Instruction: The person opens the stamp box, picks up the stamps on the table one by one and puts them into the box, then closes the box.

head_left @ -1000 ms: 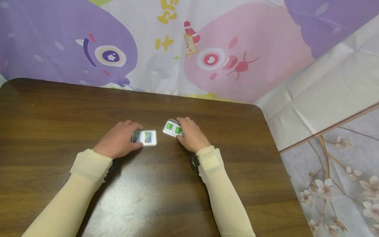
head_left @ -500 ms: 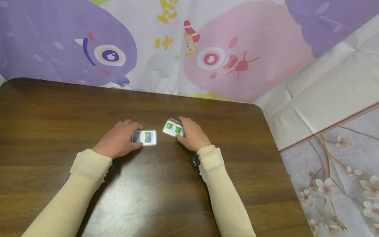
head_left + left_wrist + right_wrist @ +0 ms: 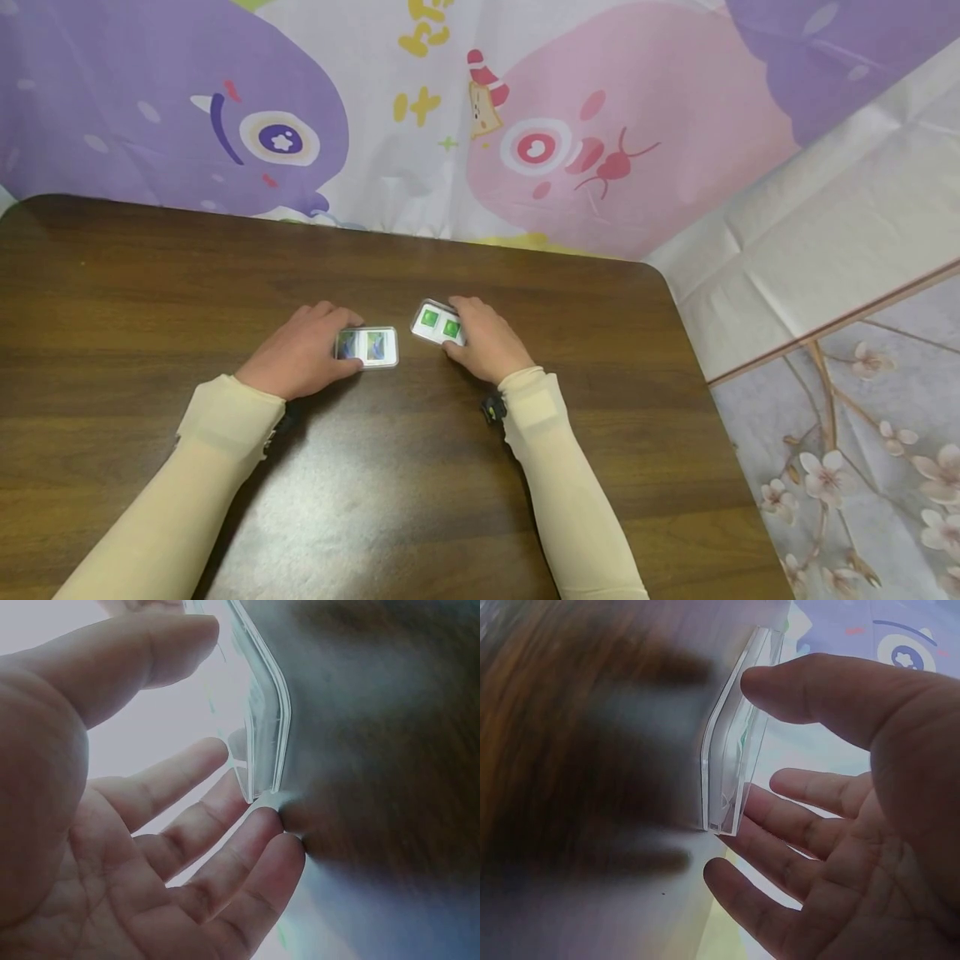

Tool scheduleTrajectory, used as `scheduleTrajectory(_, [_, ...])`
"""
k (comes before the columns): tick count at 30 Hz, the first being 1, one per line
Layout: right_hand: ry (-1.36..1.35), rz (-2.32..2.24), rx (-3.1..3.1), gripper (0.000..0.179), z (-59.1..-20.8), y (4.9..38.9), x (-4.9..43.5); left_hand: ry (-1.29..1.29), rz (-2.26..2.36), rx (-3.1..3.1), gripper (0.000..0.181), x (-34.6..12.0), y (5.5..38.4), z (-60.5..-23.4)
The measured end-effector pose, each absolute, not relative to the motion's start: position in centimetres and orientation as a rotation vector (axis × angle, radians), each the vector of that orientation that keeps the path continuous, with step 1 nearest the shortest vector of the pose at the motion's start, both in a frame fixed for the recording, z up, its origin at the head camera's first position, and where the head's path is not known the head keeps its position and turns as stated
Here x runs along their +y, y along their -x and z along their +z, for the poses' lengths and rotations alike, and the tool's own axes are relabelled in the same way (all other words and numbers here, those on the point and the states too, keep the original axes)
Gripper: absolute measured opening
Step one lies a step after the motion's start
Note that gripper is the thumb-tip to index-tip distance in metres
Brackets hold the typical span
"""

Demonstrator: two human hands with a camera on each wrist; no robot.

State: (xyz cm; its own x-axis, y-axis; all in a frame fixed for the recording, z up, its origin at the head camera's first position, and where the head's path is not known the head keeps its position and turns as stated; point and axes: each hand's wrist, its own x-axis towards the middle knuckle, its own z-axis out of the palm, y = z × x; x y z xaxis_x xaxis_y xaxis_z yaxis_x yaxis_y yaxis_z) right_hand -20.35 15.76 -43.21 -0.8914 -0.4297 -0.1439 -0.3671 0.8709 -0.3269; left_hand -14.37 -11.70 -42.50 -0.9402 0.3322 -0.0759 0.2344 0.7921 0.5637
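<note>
My left hand (image 3: 296, 354) pinches a flat clear plastic case (image 3: 380, 348) by its left end, thumb on the near edge and fingers at the far one. Two blue-green pictures on white show through its top. A second case (image 3: 429, 327), with two green pictures, lies slightly turned to the right of the first, a narrow gap between them. Its right end sits between the thumb and fingers of my right hand (image 3: 491, 342). Both wrist views show the layered clear edges of the left case (image 3: 266, 727) and the right case (image 3: 721, 757) low over the wood.
The brown wooden table (image 3: 420, 483) has rounded far corners and a bright glare patch at the front. Behind it hangs a cartoon-printed cloth (image 3: 405, 167). A flowered panel (image 3: 847, 467) stands along the right side.
</note>
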Motion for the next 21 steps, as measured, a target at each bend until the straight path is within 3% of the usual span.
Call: scheduleTrajectory(21, [0.608,-0.419,2.816,0.076,-43.17,20.39,15.86,-0.455,0.815,2.817,0.055,-11.65,14.35,-42.52])
